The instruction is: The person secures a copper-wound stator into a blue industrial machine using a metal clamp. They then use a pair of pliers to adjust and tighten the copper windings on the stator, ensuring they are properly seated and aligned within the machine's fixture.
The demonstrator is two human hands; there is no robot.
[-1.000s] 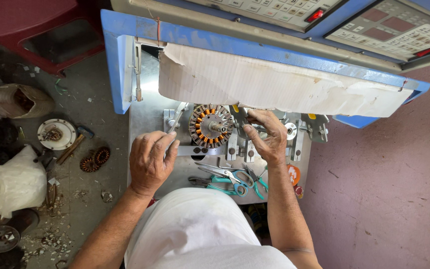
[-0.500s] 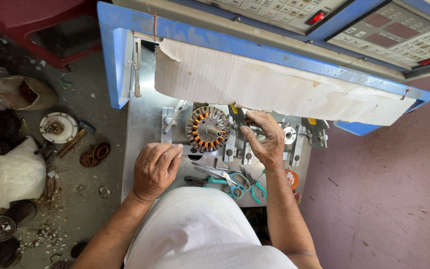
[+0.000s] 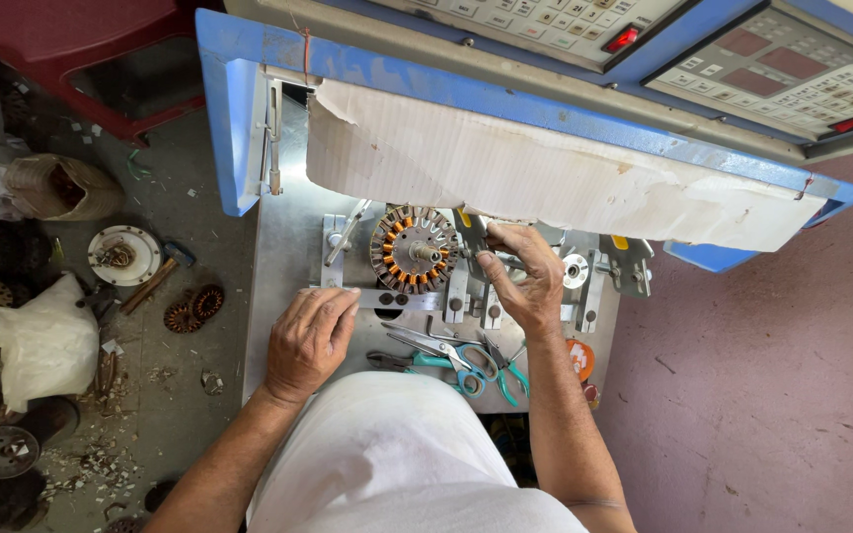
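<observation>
Left hand (image 3: pixel 310 334) shifted lower; stator (image 3: pixel 413 250) sits beside right hand (image 3: pixel 523 278).

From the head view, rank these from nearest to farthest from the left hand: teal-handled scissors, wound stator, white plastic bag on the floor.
From the left hand:
1. Teal-handled scissors, just to its right on the metal plate.
2. Wound stator, up and right, on the fixture.
3. White plastic bag, far left on the floor.

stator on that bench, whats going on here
A person sits at a metal bench under a blue machine. The right hand grips the fixture beside the stator, a round copper-wound core mounted on the jig. The left hand rests flat on the bench. Scissors lie between the hands.
</observation>
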